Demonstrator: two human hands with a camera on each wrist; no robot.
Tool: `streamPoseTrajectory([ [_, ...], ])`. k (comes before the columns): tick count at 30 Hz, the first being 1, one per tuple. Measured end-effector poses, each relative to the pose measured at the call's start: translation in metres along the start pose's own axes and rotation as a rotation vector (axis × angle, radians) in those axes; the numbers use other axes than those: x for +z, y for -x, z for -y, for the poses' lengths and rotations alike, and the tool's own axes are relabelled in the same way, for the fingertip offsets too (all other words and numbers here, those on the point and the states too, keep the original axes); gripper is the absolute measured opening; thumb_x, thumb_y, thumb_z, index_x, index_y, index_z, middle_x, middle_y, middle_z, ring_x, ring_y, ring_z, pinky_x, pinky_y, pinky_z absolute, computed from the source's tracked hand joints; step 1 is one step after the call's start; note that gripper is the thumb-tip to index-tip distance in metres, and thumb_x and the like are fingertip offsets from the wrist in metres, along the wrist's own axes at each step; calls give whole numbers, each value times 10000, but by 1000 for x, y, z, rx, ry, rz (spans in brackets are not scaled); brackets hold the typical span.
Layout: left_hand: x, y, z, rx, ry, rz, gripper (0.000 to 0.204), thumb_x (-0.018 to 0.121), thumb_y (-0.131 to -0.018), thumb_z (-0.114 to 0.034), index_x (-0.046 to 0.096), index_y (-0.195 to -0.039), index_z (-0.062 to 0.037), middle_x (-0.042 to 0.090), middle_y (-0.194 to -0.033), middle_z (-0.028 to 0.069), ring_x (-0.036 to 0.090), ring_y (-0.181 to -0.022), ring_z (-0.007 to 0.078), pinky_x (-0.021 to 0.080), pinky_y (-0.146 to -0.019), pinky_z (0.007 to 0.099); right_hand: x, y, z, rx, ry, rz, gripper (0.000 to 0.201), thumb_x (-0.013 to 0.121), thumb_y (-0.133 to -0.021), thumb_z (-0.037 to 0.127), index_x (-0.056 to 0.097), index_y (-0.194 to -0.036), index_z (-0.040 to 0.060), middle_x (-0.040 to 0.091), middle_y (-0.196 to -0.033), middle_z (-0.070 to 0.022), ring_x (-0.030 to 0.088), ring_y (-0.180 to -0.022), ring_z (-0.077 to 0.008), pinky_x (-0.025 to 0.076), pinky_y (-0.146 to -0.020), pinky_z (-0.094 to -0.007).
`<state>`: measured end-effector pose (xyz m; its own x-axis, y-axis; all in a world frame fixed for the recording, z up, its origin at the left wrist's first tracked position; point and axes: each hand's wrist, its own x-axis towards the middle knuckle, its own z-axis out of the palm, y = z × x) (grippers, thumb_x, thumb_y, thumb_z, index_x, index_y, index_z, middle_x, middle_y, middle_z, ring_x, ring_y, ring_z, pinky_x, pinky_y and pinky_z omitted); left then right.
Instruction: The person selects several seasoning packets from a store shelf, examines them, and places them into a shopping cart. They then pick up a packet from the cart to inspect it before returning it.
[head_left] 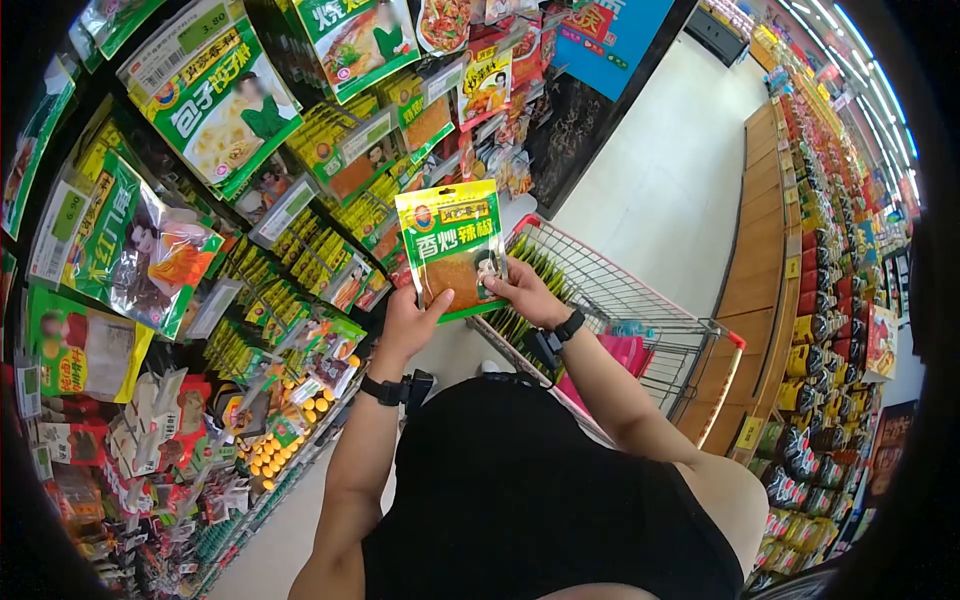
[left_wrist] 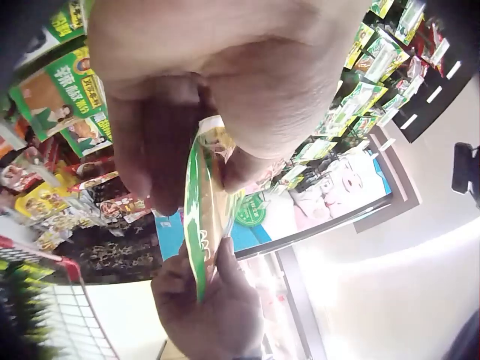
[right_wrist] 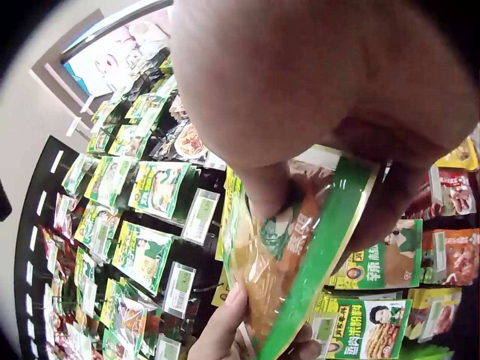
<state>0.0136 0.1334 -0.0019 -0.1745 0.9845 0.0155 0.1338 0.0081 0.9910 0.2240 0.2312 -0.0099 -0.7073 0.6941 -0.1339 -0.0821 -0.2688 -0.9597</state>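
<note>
Held up in front of the chest is a seasoning packet (head_left: 455, 245), yellow at the top and green along the bottom, with orange-brown powder showing through its clear window. My left hand (head_left: 408, 322) pinches its lower left corner, thumb on the front face. At the lower right edge, my right hand (head_left: 535, 296) pinches it the same way. The left wrist view shows the packet (left_wrist: 202, 210) edge-on between both hands. Seen from the right wrist, the right thumb presses the clear window, and the left thumb (right_wrist: 231, 311) lies along the packet's other end.
A rack of hanging seasoning packets (head_left: 235, 110) with price tags fills the left side. A wire shopping cart (head_left: 650, 290) stands close at the right, holding green packets and a pink item (head_left: 620, 358). Beyond the aisle runs a wooden-fronted shelf (head_left: 745, 290) of packaged goods.
</note>
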Motion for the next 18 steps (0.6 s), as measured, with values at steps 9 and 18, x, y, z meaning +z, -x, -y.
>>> streamPoseTrajectory([
  [9,12,8,-20,141,-148,-130,257,710,-861,-175,660,-1041,2,702,-820,94,616,-667,101,477,-608,292,-21,2,-28,-70,332,-290,196,602,-939,82,549,-1113,8,622,-956,-36,597,-929,-112,480,-811,-249],
  [18,24,12,-17,179,-411,-199,317,720,-821,-178,633,-1075,-10,664,-957,165,654,-814,272,498,-683,366,23,16,-1,-96,14,32,378,629,-937,114,516,-1279,2,629,-1098,-54,601,-908,-86,509,-761,-262],
])
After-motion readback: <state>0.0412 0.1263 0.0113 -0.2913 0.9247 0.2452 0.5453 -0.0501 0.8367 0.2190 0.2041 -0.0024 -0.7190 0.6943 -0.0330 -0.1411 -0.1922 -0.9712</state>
